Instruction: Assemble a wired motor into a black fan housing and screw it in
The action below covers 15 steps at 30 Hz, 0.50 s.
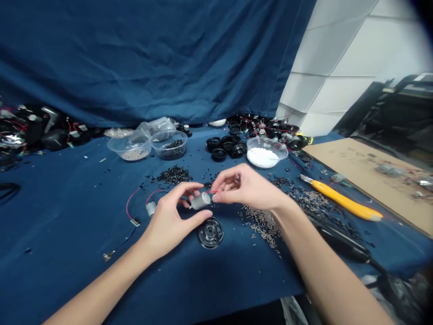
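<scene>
Between my left hand [172,221] and my right hand [245,187] is a small silver motor [200,201], pinched by the fingertips of both hands. A thin red wire [213,192] runs from it under my right fingers. Left of my left hand lies a second silver motor [151,208], with red wires looping to a small circuit board [135,221]. Just below my left hand sits a round black disc [210,233] with a metal centre. Small black pieces [174,175] lie heaped beyond my hands.
Blue cloth [67,216] covers the table, strewn with small grey pieces [262,225]. Behind are plastic bowls [130,146], a bowl of white granules [265,152] and black rings [226,146]. A yellow utility knife [345,201] lies right, beside a cardboard sheet [365,180].
</scene>
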Each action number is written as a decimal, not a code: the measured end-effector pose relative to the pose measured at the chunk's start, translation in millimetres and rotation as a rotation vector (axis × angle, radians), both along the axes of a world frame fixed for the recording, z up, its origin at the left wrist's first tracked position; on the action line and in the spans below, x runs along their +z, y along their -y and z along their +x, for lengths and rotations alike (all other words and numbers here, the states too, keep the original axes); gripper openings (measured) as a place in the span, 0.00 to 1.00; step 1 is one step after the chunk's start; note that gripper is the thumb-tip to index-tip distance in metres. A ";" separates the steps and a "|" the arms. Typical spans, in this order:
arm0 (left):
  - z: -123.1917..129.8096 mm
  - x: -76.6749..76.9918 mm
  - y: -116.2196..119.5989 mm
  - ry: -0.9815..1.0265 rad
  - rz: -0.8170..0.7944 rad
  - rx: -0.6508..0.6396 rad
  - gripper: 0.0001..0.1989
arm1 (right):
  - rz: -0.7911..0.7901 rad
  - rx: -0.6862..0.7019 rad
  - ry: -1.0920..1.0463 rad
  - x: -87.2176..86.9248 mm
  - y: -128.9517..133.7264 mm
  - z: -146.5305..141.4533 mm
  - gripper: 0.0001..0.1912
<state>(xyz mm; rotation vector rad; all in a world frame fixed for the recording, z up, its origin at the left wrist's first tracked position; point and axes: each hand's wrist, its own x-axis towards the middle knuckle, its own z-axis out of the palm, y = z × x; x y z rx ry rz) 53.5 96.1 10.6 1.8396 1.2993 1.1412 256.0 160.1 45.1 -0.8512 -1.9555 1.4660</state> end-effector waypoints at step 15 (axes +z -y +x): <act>4.7 -0.2 3.7 0.232 -0.266 -0.101 0.16 | 0.436 -0.395 -0.072 8.2 5.4 -1.4 0.14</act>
